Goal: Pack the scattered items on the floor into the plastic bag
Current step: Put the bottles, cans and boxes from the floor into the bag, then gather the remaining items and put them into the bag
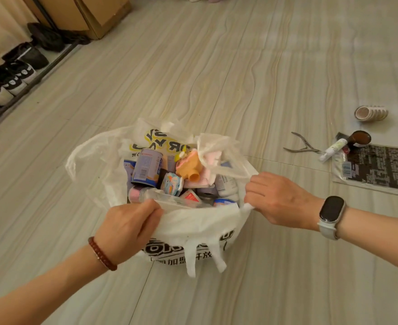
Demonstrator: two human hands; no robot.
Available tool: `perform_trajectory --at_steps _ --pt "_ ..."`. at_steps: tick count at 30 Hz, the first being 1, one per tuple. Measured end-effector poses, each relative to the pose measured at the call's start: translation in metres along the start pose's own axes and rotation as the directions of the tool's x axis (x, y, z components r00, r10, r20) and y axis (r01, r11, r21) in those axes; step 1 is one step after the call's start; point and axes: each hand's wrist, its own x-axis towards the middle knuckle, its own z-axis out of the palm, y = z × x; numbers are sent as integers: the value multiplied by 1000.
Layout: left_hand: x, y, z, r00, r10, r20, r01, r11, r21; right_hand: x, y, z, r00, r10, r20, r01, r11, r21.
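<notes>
Both hands, left hand [128, 227] and right hand [278, 198], grip the near rim of the full plastic bag [193, 226] at centre frame; bare floor [216, 66] above

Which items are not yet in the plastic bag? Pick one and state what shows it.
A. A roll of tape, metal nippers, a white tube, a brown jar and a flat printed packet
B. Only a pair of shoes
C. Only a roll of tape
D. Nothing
A: the roll of tape, metal nippers, white tube, brown jar and flat printed packet lie on the floor right of the plastic bag.
</notes>
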Motion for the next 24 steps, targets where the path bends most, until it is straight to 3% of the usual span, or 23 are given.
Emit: perform_trajectory --at_steps 3,5,10,13,15,19,22,24 --pt "2 5 9 991 94 91 -99 993 59 -3 -3 4 993 -36 117 37 999 -3" --pt "7 11 13 987 129 100 -136 988 68 -4 0 0 993 -12 115 10 1000 17" --pt "18 20 19 983 131 129 -152 973 172 -9 -4 -2 984 19 177 -32 997 67" --pt "27 28 30 970 55 239 -103 975 194 -15 -5 0 964 83 252 -111 989 100" --pt "35 33 36 945 -31 327 -39 978 205 -16 -4 3 963 155 222 -181 978 102" --pt "60 39 44 893 -195 406 113 970 217 -16 -13 -2 882 427 200 -459 875 155" --pt "84 49 45 786 -298 541 245 955 170 -16 -29 -19 772 568 285 -633 727 265" --pt "91 62 36 712 -385 586 314 922 225 -20 -39 -33 718 582 382 -688 678 258"
